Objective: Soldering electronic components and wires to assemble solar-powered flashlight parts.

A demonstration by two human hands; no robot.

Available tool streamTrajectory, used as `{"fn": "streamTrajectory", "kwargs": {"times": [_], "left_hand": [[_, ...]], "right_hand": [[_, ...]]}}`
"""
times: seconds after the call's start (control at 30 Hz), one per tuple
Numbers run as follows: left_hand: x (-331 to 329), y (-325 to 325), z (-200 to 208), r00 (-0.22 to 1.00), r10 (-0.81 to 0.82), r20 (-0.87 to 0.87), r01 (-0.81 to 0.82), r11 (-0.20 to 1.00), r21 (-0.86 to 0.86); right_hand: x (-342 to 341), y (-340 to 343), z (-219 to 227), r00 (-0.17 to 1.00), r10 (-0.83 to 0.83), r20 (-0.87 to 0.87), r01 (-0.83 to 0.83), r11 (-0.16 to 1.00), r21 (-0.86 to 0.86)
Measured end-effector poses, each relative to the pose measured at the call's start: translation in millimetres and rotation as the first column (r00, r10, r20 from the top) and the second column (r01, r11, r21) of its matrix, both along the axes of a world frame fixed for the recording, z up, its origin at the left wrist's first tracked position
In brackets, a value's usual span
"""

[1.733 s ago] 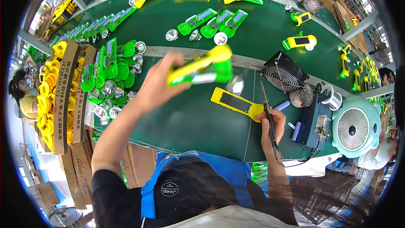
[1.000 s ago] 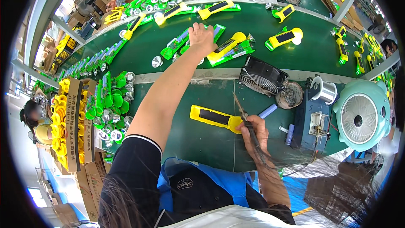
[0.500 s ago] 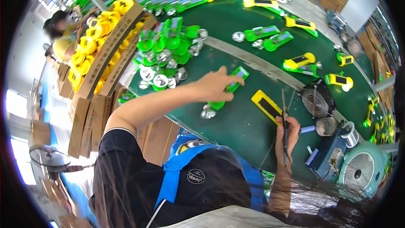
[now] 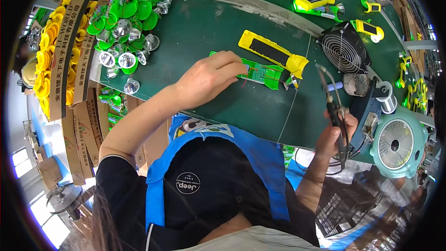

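Observation:
My left hand (image 4: 210, 76) is closed over the left end of an open green flashlight casing (image 4: 265, 75) on the bench, its fingertips by a circuit board and thin wires. At the casing's right end lies a small silver reflector (image 4: 291, 82). Just behind, touching or nearly touching, is a yellow cover (image 4: 248, 41) with a dark panel. My right hand (image 4: 335, 132) is wrapped round a soldering iron (image 4: 332, 107), its tip pointing away from me, to the right of the casing. My palm hides how the left fingers grip.
Green casings with reflectors (image 4: 125, 32) are heaped at left, beside cartons of yellow parts (image 4: 46, 65). On the right stand a black fan (image 4: 343, 49), a solder spool (image 4: 385, 97), a soldering station (image 4: 367, 116) and a pale green fan (image 4: 394, 145). Assembled pieces (image 4: 316, 3) lie beyond a grey strip.
My left hand has drawn the green casing rightward, alongside the yellow cover. The casing is turned lengthwise across the bench. My right hand still holds the iron. The head view has shifted.

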State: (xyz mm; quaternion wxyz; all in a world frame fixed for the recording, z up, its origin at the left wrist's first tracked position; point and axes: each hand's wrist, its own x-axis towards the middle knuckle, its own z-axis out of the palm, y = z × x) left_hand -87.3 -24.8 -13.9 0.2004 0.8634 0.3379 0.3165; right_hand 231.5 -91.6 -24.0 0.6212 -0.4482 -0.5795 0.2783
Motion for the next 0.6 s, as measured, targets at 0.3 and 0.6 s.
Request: {"fn": "streamTrajectory", "kwargs": {"times": [0.3,0.6], "left_hand": [[11.4,30.3,-5.7,0.953,-0.299,-0.048,0.301,0.953,0.021],[22.2,31.3,-19.4,0.96,-0.274,0.058,0.274,0.962,0.002]], "right_hand": [[-15.3,-5.6,-37.1,0.857,0.031,-0.515,-0.204,0.937,-0.283],[-27.7,6.0,-31.7,0.889,0.005,-0.458,-0.171,0.932,-0.32]]}}
